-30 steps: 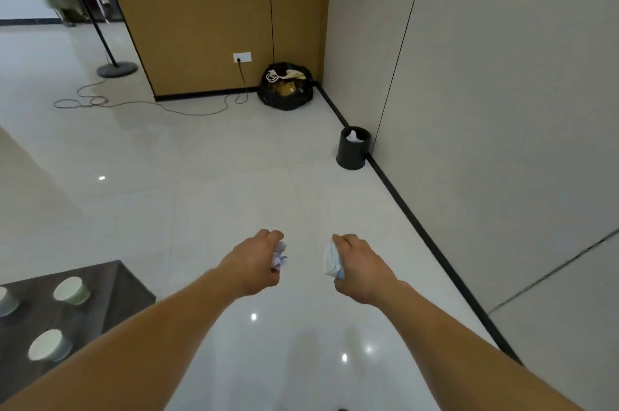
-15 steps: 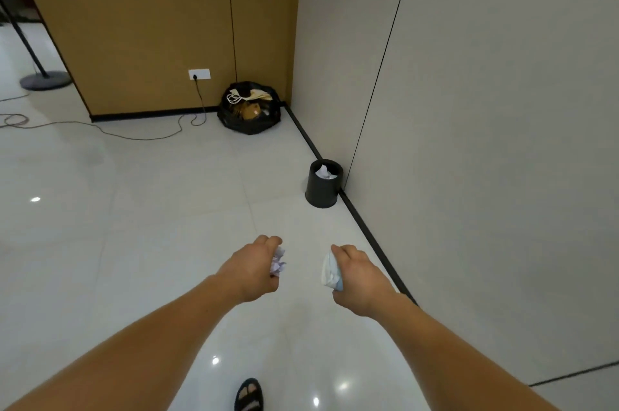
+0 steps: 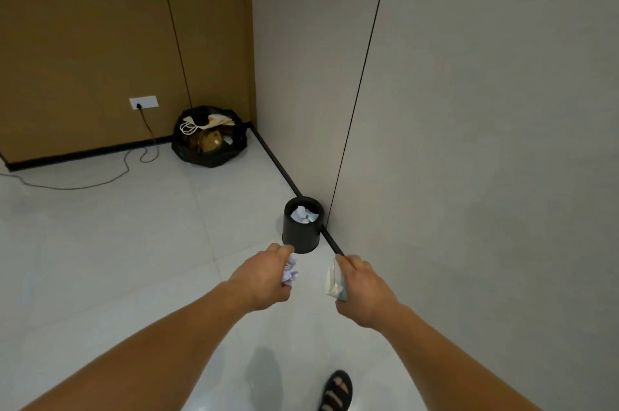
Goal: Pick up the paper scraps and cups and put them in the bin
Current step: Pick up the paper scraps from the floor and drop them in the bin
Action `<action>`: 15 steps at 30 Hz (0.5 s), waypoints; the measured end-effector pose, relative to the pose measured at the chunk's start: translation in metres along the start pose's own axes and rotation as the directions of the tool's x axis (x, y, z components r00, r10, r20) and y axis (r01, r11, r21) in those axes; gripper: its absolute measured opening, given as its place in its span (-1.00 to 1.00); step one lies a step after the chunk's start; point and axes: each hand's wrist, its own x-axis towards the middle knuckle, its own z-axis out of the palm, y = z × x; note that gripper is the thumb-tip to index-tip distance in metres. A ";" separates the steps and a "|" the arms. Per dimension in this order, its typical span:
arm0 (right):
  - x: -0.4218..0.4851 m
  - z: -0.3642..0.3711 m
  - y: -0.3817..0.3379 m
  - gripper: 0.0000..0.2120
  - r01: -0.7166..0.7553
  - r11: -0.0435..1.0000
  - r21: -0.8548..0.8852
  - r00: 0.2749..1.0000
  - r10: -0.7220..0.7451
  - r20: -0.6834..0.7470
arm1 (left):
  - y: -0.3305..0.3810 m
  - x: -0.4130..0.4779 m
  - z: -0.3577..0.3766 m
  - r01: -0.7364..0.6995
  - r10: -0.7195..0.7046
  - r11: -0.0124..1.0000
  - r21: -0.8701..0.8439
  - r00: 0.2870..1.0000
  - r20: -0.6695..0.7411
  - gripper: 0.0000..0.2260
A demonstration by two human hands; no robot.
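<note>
Head view: a stuffed black rubbish bag [image 3: 209,139] sits in the far corner, a cable [image 3: 100,181] trails from a wall socket [image 3: 143,103] across the tiles, and a sandal [image 3: 336,392] shows below. The black bin [image 3: 298,238], with paper inside, stands against the wall just ahead of both hands. The left hand [image 3: 264,276] grips a crumpled paper scrap [image 3: 290,271]; the right hand [image 3: 363,286] grips a crushed cup [image 3: 333,280].

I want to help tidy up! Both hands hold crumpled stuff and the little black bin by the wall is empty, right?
Not empty: the head view shows crumpled paper already in the black bin. The left hand grips a lilac scrap, the right hand a whitish crumpled piece.
</note>
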 end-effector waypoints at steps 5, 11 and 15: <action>0.115 -0.037 0.046 -0.22 0.045 0.999 0.011 0.999 -0.045 0.002 | -0.004 0.111 -0.020 0.061 -0.060 0.998 0.006 0.998 -0.028 -0.51; 0.228 -0.078 0.087 -0.23 0.103 0.995 0.011 0.994 -0.103 0.029 | -0.009 0.222 -0.042 0.129 -0.130 0.991 -0.025 0.990 -0.055 -0.50; 0.290 -0.084 0.106 -0.24 0.099 0.995 0.028 0.993 -0.100 0.060 | -0.028 0.289 -0.045 0.140 -0.140 0.990 -0.018 0.990 -0.004 -0.48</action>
